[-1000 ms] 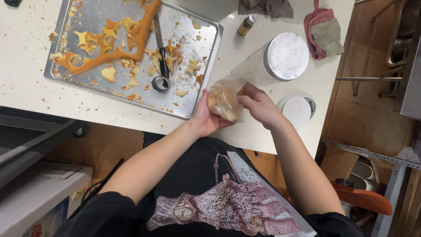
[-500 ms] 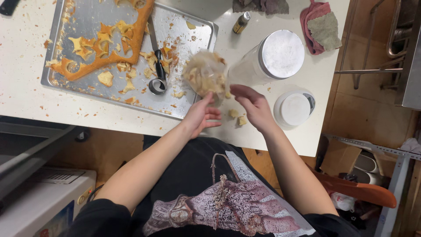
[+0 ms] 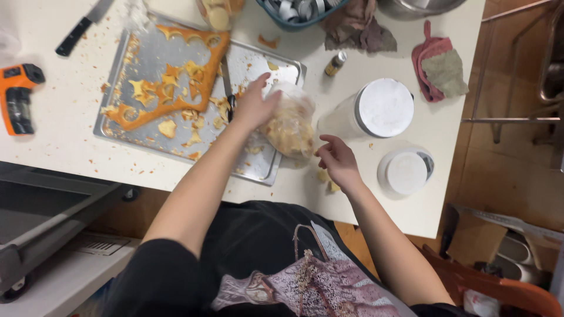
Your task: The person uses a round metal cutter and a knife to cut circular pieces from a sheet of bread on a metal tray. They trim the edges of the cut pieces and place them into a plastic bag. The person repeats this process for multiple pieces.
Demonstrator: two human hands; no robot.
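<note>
My left hand (image 3: 255, 105) grips the top of a clear plastic bag (image 3: 291, 126) filled with pale dough scraps and holds it over the right end of a metal baking tray (image 3: 147, 141). My right hand (image 3: 338, 161) hovers just right of the bag, fingers loosely apart, holding nothing. A few dough crumbs (image 3: 328, 181) lie on the white table under it. The tray carries orange cut-out dough scraps (image 3: 170, 88) and a metal tool with a dark handle (image 3: 226, 82).
A clear tub with a white lid (image 3: 382, 108) and a smaller white-lidded tub (image 3: 405, 173) stand to the right. An orange handheld thermometer (image 3: 17, 97), a knife (image 3: 82, 26), cloths (image 3: 437, 67), a small bottle (image 3: 336, 63) and a blue bowl (image 3: 294, 20) lie around. The table edge (image 3: 352, 217) runs close to my body.
My left hand has lifted the bag away from me and onto the tray's right end. My right hand has let go of the bag and now stays beside it.
</note>
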